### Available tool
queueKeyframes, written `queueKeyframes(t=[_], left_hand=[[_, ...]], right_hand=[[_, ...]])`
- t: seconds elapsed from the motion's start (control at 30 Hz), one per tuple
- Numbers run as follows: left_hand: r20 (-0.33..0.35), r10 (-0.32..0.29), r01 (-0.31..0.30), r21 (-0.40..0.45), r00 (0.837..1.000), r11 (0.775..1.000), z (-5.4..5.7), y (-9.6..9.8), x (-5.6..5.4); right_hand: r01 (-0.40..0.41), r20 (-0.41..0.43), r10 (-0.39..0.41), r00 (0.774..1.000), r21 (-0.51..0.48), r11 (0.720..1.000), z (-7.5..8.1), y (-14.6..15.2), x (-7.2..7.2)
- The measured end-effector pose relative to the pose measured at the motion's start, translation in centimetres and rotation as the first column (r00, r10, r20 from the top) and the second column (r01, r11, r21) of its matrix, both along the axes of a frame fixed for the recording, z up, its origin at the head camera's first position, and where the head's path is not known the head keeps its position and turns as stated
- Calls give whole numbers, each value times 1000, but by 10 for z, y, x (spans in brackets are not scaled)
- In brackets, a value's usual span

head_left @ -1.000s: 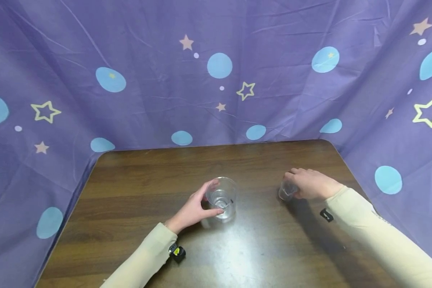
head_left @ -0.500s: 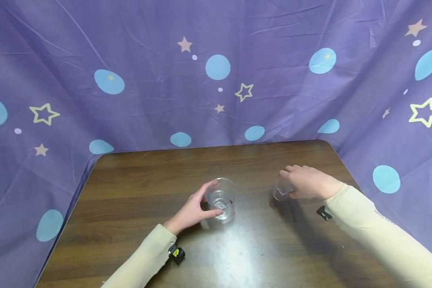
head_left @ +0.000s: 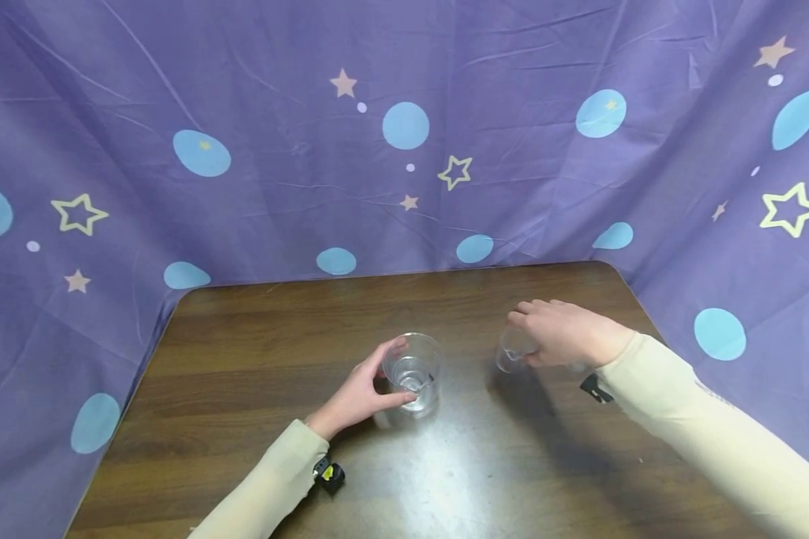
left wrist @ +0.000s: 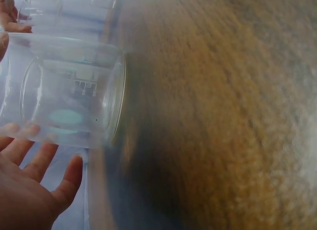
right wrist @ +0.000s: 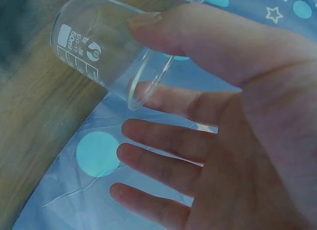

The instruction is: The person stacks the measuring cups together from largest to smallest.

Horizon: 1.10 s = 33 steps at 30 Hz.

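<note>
My left hand [head_left: 367, 393] holds a large clear glass beaker [head_left: 426, 385] round its side, thumb in front and fingers behind. The beaker stands upright on the table, and a second, smaller round outline shows inside it. My right hand [head_left: 569, 333] pinches a small glass beaker [head_left: 510, 358] at the rim between thumb and index finger, its other fingers stretched out. White print with a 60ml mark runs down this small beaker [right wrist: 94, 47] in the right wrist view. It hangs close over the table, right of the large beaker, with a shadow beneath.
The brown wooden table [head_left: 276, 337] has rounded back corners. A purple cloth [head_left: 297, 150] with stars and blue spots hangs behind it and along both sides. Black straps with small devices [head_left: 328, 474] are on the wrists.
My right hand has carried the small beaker leftward toward the large beaker, and its shadow has come away from its base. The left hand and large beaker stay in place.
</note>
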<state>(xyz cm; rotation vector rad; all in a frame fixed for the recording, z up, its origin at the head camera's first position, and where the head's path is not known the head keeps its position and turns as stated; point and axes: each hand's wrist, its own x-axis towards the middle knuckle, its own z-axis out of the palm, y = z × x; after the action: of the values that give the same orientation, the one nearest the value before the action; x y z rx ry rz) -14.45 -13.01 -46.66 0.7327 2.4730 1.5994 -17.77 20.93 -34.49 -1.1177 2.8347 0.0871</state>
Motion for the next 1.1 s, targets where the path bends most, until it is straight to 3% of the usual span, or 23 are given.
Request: queueKeyframes(t=[0.23, 0.3, 1.1], left_hand=[[11, 7, -6, -13, 1000, 1000, -31, -3, -14], [11, 2, -2, -10, 1000, 1000, -35, -4, -16], [21, -17, 18, -42, 1000, 999, -35, -8, -20]], right_hand=[[-29, -5, 29, 1000, 15, 999, 7, -13, -1], [-40, -4, 40, 999, 21, 999, 10, -16, -2], [-128, -32, 129, 991, 22, 991, 36, -55, -6]])
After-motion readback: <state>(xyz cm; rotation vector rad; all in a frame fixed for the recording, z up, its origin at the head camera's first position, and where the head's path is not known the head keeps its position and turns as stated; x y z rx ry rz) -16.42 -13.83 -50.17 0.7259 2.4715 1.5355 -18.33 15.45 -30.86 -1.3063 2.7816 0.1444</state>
